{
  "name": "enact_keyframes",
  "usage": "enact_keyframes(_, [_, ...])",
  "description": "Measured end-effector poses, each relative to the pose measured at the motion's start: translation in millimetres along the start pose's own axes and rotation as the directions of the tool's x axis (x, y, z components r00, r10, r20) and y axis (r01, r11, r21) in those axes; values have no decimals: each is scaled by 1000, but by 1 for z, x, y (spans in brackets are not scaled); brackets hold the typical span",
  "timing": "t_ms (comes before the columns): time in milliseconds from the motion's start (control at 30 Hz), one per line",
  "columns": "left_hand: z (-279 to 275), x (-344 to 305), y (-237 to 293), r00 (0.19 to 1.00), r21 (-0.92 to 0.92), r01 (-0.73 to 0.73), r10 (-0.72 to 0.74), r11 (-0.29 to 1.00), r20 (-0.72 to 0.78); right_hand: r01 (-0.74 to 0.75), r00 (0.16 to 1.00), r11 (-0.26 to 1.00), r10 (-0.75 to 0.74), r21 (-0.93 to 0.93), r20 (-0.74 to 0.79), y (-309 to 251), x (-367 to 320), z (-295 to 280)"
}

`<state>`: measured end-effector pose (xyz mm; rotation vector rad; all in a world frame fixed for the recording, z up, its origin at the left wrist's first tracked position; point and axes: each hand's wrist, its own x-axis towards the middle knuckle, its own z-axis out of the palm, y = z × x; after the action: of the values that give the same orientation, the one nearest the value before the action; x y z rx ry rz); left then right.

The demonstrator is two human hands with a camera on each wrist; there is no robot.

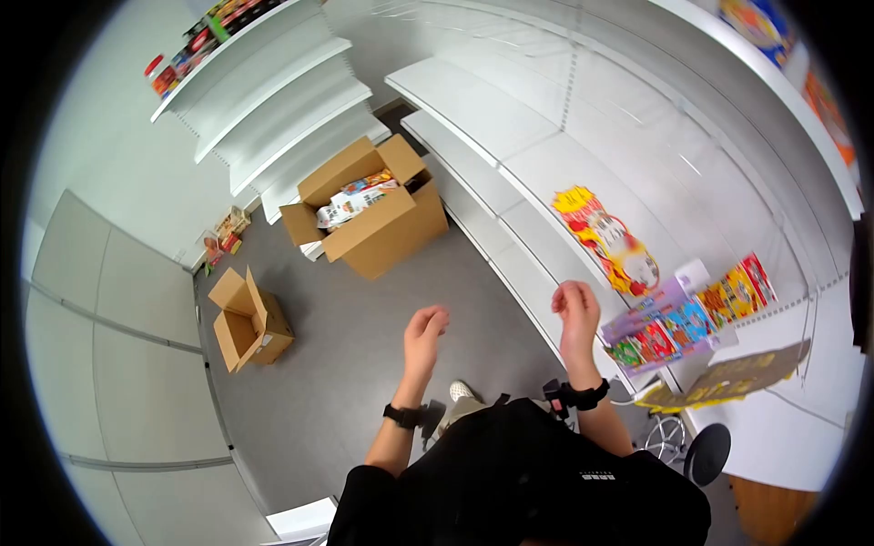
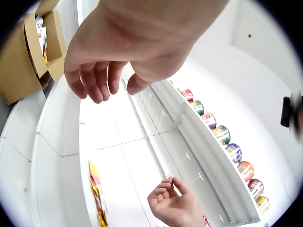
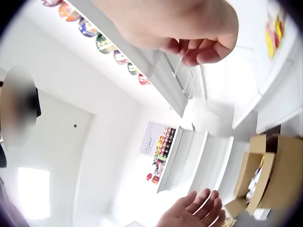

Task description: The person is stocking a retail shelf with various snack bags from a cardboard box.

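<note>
Both empty, left hand [image 1: 422, 344] and right hand [image 1: 578, 329], fingers loosely bent near centre of the frame, gripping nothing. Lined up on the shelf [image 1: 523, 164] right of centre, beside the purple box [image 1: 659, 299]: yellow-red packets [image 1: 603, 238], probably overlapped to save room.

far left: shelf unit [image 1: 282, 123], goods [image 1: 196, 47] on top | far, before it: first carton [image 1: 401, 238], packages [image 1: 357, 200] inside | left, nearer: second carton [image 1: 276, 329]; groceries [image 1: 228, 238] on floor behind | right: long shelf [image 1: 510, 136] bearing bags [image 1: 608, 241], tray [image 1: 648, 307] nearer, sachets [image 1: 686, 322] inside | near right: stool [image 1: 707, 454]
</note>
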<state>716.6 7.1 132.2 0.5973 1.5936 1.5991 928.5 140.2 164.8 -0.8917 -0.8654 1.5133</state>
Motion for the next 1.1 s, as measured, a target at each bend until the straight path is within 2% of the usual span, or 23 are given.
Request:
enact_keyframes(167, [-110,14,-6,984,-16,33,-36,999,-174,-217,970,976,213,24,115,55,-10,96])
enact_keyframes(300, [-161,21,-8,962,-38,77,-84,996,-260,-326,937,944,316,46,147,74,-7,141])
enact_keyframes(533, [-197,58,-12,948,-86,95,-117,992,-298,-465,875,881,443,88,195,110,24,178])
enact_keyframes(700, [-211,101,-1,938,-94,121,-145,988,-314,-621,783,752,580,224,223,148,75,197])
enact_keyframes(867, [-234,160,12,911,-94,168,-191,981,-366,-700,714,653,633,287,299,177,138,248])
enact_keyframes(967, [-242,198,27,893,-89,217,-234,972,-385,-736,675,615,640,283,368,180,175,289])
enact_keyframes(1100, [-251,255,32,881,-66,237,-243,969,-405,-780,625,568,678,263,387,189,221,329])
